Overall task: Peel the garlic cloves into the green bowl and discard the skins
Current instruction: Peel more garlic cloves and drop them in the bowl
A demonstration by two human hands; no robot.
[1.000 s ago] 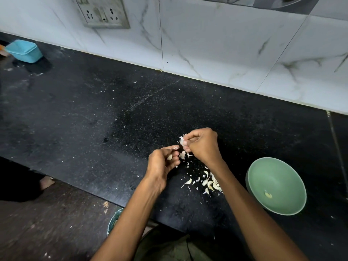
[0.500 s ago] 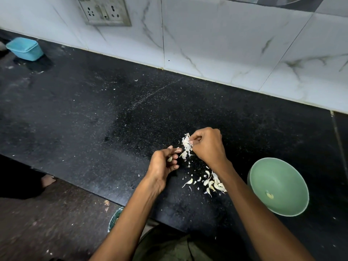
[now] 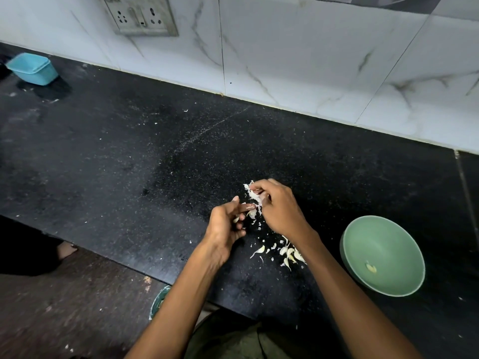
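Both hands work close together over the black counter (image 3: 129, 164), near its front edge, fingertips almost touching. Left hand (image 3: 228, 224) sits palm-up-ish, fingers curled in, w/ a small pale garlic clove (image 3: 236, 219) tucked against the fingers; index finger points right toward the other hand. Right hand (image 3: 278, 207) is knuckles-up, thumb & fingers pinched on a ragged strip of white skin (image 3: 251, 191) that sticks out to the far left of the fist. Forearms come in from the near edge, angled toward each other.

Counts: 1 green bowl (image 3: 383, 229) to the right of the hands, well apart from them, w/ 1 peeled clove (image 3: 371, 268) lying in its bottom. Loose pile (image 3: 287, 252) of cloves & skin bits lies on the counter btwn the right wrist and the near edge, approx. 6–8 pieces, can't tell exactly since the forearm covers some. 1 blue tub (image 3: 32, 68) at far left.

Counter is dark speckled stone, dusted w/ white flecks & a faint streak running toward the wall. Behind it, white marble-look tiles (image 3: 298, 60) w/ 1 switch/socket plate (image 3: 141, 16) at top left. Brown floor shows at lower left, plus part of a round rim (image 3: 158, 300) below the counter edge.
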